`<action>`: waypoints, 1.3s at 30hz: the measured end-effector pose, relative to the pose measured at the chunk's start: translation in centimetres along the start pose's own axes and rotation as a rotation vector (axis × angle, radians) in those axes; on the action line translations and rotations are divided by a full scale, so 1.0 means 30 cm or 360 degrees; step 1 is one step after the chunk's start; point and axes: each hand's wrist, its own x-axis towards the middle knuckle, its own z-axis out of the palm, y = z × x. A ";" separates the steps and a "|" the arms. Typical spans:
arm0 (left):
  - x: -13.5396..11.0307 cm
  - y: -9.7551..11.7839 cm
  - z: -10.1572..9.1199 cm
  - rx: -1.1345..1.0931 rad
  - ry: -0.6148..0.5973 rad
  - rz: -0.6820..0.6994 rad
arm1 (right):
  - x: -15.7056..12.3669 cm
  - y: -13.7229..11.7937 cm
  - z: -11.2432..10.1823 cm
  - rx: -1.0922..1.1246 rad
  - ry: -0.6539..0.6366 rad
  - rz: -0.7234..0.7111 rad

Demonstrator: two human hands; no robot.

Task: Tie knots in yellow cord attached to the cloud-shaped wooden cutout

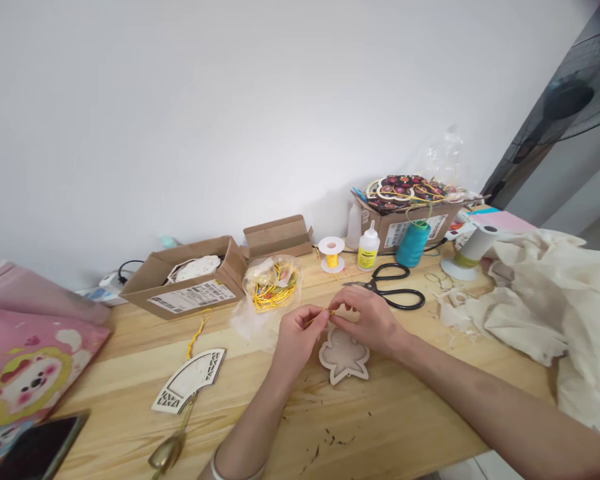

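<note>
My left hand (pixel 297 333) and my right hand (pixel 370 319) meet over the middle of the wooden table (pixel 380 427). Both pinch a short yellow cord (pixel 323 315) stretched between their fingertips. Under the right hand lies a pale cut-out wooden piece (pixel 344 360), flat on the table; the cord seems to lead to its top edge, which my fingers hide. A fan-shaped wooden piece (pixel 190 380) with a yellow cord and a brass bell (pixel 166 453) lies to the left.
Black scissors (pixel 393 288), a glue bottle (pixel 369 248), a small yellow thread spool (pixel 331 255), a teal thread cone (pixel 413 243), cardboard boxes (pixel 187 277) and a bag of yellow cords (pixel 273 287) line the back. White cloth (pixel 555 313) lies right, a phone (pixel 37 450) front left.
</note>
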 end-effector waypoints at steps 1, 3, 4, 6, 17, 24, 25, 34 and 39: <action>0.001 -0.001 -0.001 0.0019 0.0011 0.0016 | 0.000 0.002 0.001 -0.0002 -0.0003 0.0003; 0.005 -0.003 -0.003 0.0042 0.0033 0.0033 | 0.000 0.004 0.004 0.0009 -0.0008 0.0013; 0.007 -0.004 -0.004 0.0049 0.0044 0.0037 | -0.001 0.004 0.005 0.0019 -0.0009 0.0018; 0.011 -0.006 -0.007 0.0058 0.0064 0.0034 | -0.002 0.003 0.006 0.0042 -0.0006 0.0027; 0.013 -0.012 -0.012 0.0048 0.0122 -0.0026 | -0.005 -0.006 0.008 0.0145 -0.0076 0.0094; 0.010 -0.013 -0.007 -0.0049 0.0151 0.0125 | -0.007 0.012 0.025 0.0410 -0.0027 0.0152; 0.010 -0.012 -0.007 -0.0053 0.0142 0.0139 | -0.007 0.014 0.026 0.0445 -0.0026 0.0135; 0.012 -0.017 -0.017 0.0075 0.0198 0.0148 | -0.006 0.010 0.027 0.0396 -0.0091 0.0187; 0.009 -0.010 -0.012 0.0063 0.0204 0.0183 | -0.007 0.007 0.024 0.0394 -0.0066 0.0199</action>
